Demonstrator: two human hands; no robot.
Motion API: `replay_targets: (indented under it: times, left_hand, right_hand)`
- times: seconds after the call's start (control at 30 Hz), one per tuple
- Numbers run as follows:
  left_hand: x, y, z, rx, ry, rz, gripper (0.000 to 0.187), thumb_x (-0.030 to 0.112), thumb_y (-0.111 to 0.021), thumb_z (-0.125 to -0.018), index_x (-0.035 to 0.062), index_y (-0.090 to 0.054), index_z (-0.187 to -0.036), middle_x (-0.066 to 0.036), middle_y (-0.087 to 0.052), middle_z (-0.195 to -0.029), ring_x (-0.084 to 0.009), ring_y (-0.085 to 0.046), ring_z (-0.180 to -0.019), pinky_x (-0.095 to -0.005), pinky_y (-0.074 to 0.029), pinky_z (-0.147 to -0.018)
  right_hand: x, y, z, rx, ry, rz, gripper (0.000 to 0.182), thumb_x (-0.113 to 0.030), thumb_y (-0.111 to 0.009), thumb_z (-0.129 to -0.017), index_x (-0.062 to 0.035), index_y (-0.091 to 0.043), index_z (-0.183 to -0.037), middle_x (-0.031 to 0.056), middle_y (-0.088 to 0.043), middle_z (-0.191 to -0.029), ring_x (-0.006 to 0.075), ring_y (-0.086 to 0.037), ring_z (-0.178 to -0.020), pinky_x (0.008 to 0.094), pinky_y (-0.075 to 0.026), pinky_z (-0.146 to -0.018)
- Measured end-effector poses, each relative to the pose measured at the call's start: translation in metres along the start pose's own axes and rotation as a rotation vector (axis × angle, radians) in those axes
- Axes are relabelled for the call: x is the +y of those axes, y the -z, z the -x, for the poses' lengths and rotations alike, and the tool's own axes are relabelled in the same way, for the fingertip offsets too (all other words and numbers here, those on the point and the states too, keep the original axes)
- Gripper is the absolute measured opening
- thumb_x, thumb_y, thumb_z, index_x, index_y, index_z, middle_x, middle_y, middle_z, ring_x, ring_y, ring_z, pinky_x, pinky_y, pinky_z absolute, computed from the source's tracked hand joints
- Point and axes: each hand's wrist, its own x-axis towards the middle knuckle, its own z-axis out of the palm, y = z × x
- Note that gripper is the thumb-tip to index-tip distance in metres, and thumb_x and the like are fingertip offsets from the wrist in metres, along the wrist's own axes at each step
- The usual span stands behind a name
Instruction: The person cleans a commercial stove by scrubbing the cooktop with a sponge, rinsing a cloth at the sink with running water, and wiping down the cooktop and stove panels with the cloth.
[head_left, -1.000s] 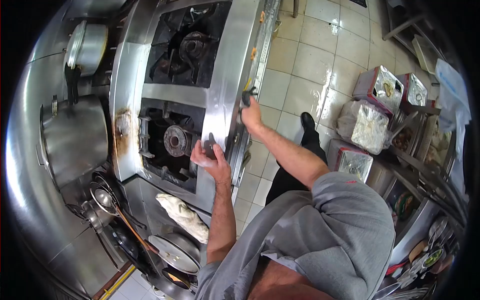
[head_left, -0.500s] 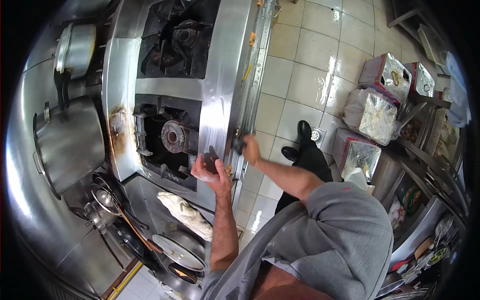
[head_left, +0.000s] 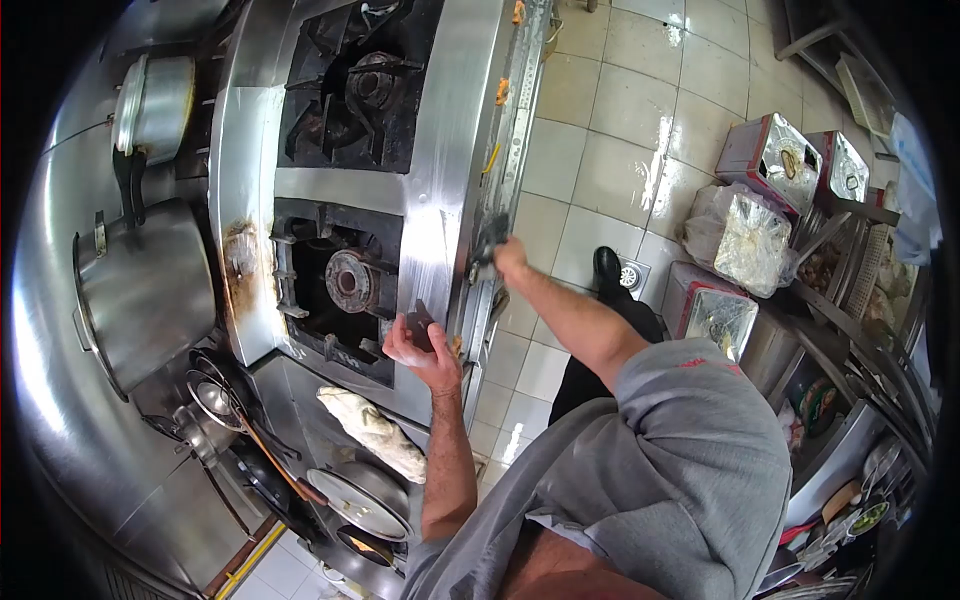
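Note:
Fingers and thumb apart, my left hand (head_left: 425,352) is at the stove's steel front ledge (head_left: 432,215), beside the near burner (head_left: 350,280). A dark patch lies between its thumb and fingers; whether it is a reflection or an object I cannot tell. My right hand (head_left: 510,258) is closed around a dark, blurred object (head_left: 492,240) against the stove's front edge strip. The far burner (head_left: 372,82) has a black grate. The near burner's round ring shows inside its dark, square opening.
A rolled cloth (head_left: 370,430) and a lidded pan (head_left: 362,500) lie at the lower left. Large pots (head_left: 150,290) stand on the left. Metal tins (head_left: 715,315) and a plastic-wrapped block (head_left: 750,240) stand right of the tiled floor (head_left: 620,130).
My right hand has moved up along the stove's front edge with the dark object. My left hand has barely moved. The stove sits slightly lower in view.

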Motion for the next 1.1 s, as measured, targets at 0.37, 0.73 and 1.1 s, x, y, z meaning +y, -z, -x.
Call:
replay_targets:
  times: [0.37, 0.73, 1.1]
  left_hand:
    - [0.006, 0.001, -0.002, 0.015, 0.007, 0.104, 0.048, 0.015, -0.055, -0.082, -0.0011, -0.038, -0.123, -0.013, -0.034, -0.111, -0.0205, -0.037, -0.092, -0.0335, -0.035, -0.082]
    - [-0.012, 0.021, 0.023, 0.045, -0.055, 0.281, 0.049, 0.030, -0.049, -0.087, -0.0037, -0.037, -0.121, -0.008, -0.033, -0.107, -0.0140, -0.033, -0.087, -0.0290, -0.033, -0.081]
    - [-0.053, 0.121, 0.122, 0.071, 0.070, 0.149, 0.049, 0.020, -0.057, -0.084, -0.0041, -0.037, -0.120, -0.010, -0.037, -0.105, -0.0182, -0.036, -0.088, -0.0326, -0.033, -0.081]
  right_hand:
    - [-0.115, 0.030, 0.027, 0.295, 1.123, 0.666, 0.037, 0.009, -0.050, -0.064, -0.0018, -0.060, -0.098, 0.0175, -0.054, -0.095, 0.0346, -0.053, -0.090, 0.0387, -0.044, -0.078]
    - [0.208, 0.011, 0.095, -0.138, 0.781, 0.409, 0.031, -0.001, -0.056, -0.065, -0.0050, -0.062, -0.095, 0.0220, -0.051, -0.109, 0.0386, -0.049, -0.101, 0.0408, -0.041, -0.087]
    - [0.087, -0.003, 0.154, -0.510, 0.170, 0.212, 0.042, 0.000, -0.061, -0.065, 0.0050, -0.055, -0.106, 0.0126, -0.061, -0.094, 0.0214, -0.058, -0.083, 0.0321, -0.048, -0.071]
